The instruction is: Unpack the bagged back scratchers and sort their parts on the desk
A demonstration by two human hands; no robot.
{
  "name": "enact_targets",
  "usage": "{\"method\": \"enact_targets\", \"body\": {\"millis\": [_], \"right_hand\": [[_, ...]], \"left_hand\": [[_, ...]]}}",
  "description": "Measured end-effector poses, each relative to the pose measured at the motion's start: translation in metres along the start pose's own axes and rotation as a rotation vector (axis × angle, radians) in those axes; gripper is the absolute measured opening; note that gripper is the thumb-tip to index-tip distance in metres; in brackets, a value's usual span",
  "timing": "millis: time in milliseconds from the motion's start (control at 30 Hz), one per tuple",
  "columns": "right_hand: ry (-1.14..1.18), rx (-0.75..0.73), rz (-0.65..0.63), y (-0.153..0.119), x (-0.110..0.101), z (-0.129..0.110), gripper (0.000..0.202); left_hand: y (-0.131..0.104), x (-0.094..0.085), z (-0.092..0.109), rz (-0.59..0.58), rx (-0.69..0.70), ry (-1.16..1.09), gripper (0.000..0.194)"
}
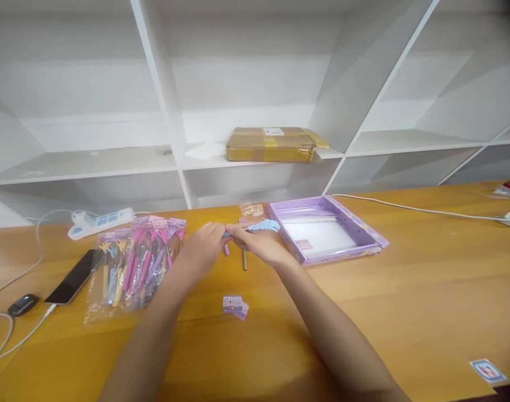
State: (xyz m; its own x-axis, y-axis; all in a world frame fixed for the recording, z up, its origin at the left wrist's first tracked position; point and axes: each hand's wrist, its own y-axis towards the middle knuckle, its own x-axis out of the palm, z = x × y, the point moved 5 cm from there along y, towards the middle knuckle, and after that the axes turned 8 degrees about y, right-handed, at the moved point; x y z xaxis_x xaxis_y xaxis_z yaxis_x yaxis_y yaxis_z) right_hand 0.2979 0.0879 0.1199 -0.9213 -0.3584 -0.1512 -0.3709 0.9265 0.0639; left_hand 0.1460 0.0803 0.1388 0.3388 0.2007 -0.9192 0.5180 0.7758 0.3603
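Observation:
A light blue hand-shaped back scratcher is held level above the table, its head pointing right. My left hand is closed round the handle end. My right hand is closed on it near the head, thumb on top. Both hands touch or nearly touch each other, and my fingers hide most of the handle. Beneath them lies another back scratcher with a metal rod, partly hidden. Two small printed cards overlap on the table in front of my hands.
Several bagged back scratchers lie left, near a phone, black mouse and power strip. A shallow purple box stands right. Small clear wrappers lie behind my hands. A taped carton sits on the white shelf.

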Motion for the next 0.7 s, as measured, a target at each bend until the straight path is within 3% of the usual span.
{"method": "enact_targets", "body": {"millis": [167, 433, 567, 700], "right_hand": [[0.151, -0.025, 0.057, -0.002, -0.003, -0.006, 0.066], [0.142, -0.027, 0.134, -0.020, -0.017, -0.027, 0.055], [0.081, -0.060, 0.190, -0.034, -0.051, -0.034, 0.057], [0.155, -0.225, 0.363, -0.057, -0.119, -0.041, 0.061]], "left_hand": [[0.004, 0.002, -0.007, 0.000, 0.066, -0.068, 0.041], [0.004, -0.008, -0.010, -0.006, 0.068, -0.106, 0.046], [0.001, -0.017, -0.032, -0.011, 0.010, -0.090, 0.041], [-0.013, -0.028, -0.080, -0.060, -0.202, -0.060, 0.035]]}}
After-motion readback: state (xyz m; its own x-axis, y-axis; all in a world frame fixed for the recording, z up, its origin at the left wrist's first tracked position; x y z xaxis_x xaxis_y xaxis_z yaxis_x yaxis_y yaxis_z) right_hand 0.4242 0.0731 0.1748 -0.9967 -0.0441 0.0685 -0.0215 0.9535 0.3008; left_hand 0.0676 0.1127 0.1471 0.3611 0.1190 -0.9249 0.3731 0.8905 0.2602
